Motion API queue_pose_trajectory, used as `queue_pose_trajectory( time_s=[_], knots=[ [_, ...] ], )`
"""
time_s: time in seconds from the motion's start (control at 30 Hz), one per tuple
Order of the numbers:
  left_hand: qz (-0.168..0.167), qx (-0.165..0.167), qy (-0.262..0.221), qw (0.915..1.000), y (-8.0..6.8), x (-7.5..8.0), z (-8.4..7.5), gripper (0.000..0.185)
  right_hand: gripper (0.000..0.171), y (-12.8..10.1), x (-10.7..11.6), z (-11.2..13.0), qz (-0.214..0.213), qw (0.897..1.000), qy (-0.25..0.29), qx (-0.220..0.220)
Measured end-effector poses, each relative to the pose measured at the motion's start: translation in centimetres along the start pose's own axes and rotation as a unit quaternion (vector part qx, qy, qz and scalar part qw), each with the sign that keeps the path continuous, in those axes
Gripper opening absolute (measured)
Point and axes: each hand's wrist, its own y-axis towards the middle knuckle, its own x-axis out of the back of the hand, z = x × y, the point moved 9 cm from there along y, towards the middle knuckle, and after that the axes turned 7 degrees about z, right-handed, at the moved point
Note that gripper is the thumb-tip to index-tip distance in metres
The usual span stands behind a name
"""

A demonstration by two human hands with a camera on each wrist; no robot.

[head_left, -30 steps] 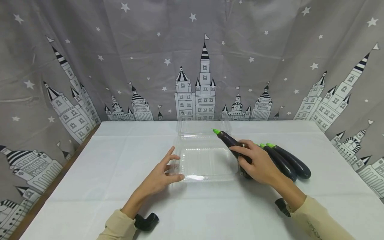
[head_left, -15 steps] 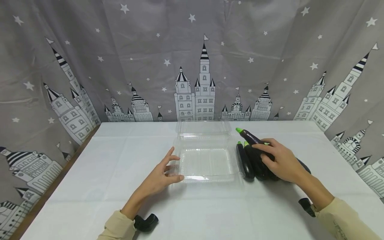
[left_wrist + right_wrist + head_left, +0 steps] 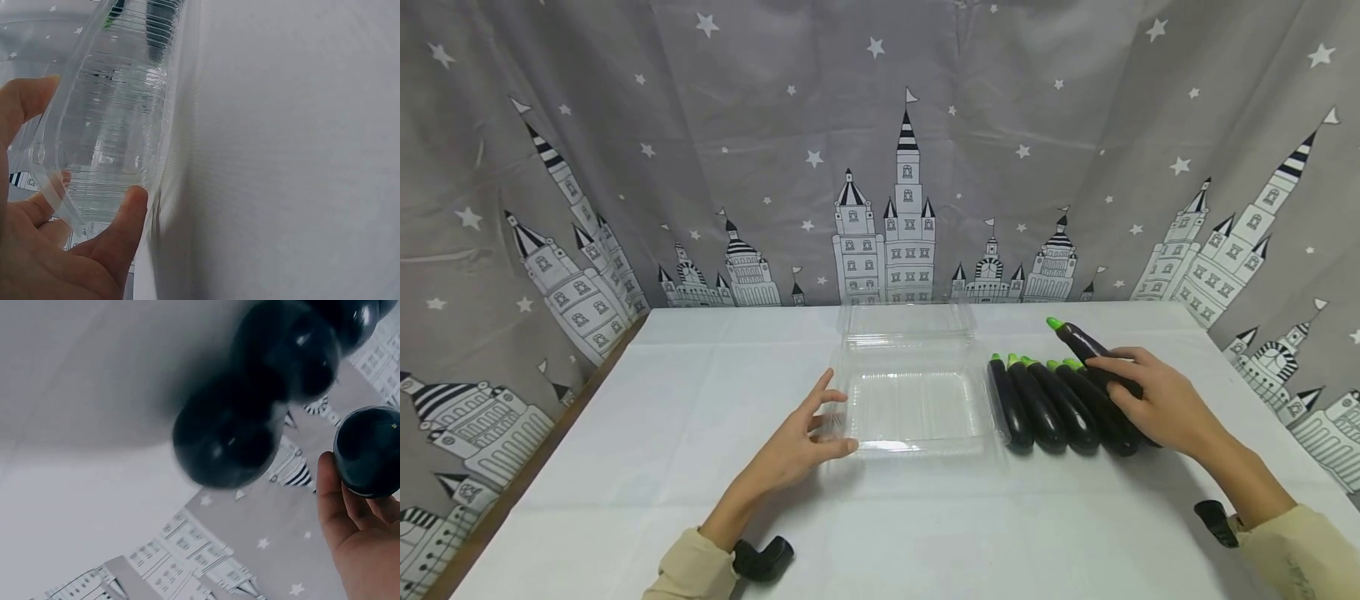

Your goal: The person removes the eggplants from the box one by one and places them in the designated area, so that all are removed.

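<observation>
A hinged clear plastic container (image 3: 913, 408) lies open at mid-table, its lid (image 3: 906, 321) folded back. My left hand (image 3: 793, 450) holds its left end, with the thumb at the front corner and the fingers spread along the side; the left wrist view shows the thumb (image 3: 128, 219) against the wall. On the right, my right hand (image 3: 1157, 404) grips a dark purple eggplant (image 3: 1078, 342) with a green stem end, raised over the right end of a row of eggplants (image 3: 1039, 410). In the right wrist view the held eggplant (image 3: 369, 453) shows its round end above my fingers.
The row of several eggplants lies side by side close to the container's right wall, green ends pointing away. A white cloth covers the table (image 3: 662, 417). Behind it hangs a grey curtain (image 3: 760, 125) printed with castles and stars.
My right hand has moved right with the eggplant, from beside the container's right edge to over the row's right end, uncovering the other eggplants. The left hand stays at the container.
</observation>
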Motion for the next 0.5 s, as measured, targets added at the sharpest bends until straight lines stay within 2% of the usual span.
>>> queue_pose_trajectory(
  time_s=[0.17, 0.33, 0.43, 0.5],
  knots=[
    [-0.002, -0.002, -0.002, 1.0, -0.1, 0.1, 0.0, 0.085, 0.034, -0.6, 0.4, -1.5, 0.005, 1.0, -0.005, -0.018],
    [0.0, -0.006, -0.003, 1.0, -0.1, 0.1, 0.0, 0.081, 0.034, -1.2, 0.7, -2.8, 0.005, 0.999, -0.009, -0.032],
    [0.001, -0.009, -0.004, 1.0, -0.1, 0.0, -0.1, 0.072, 0.034, -1.5, 0.8, -3.4, 0.007, 0.999, -0.013, -0.036],
    [0.001, -0.011, -0.006, 0.9999, -0.1, 0.0, 0.0, 0.074, 0.034, -1.7, 0.8, -3.8, 0.011, 0.999, -0.015, -0.04]
  ],
)
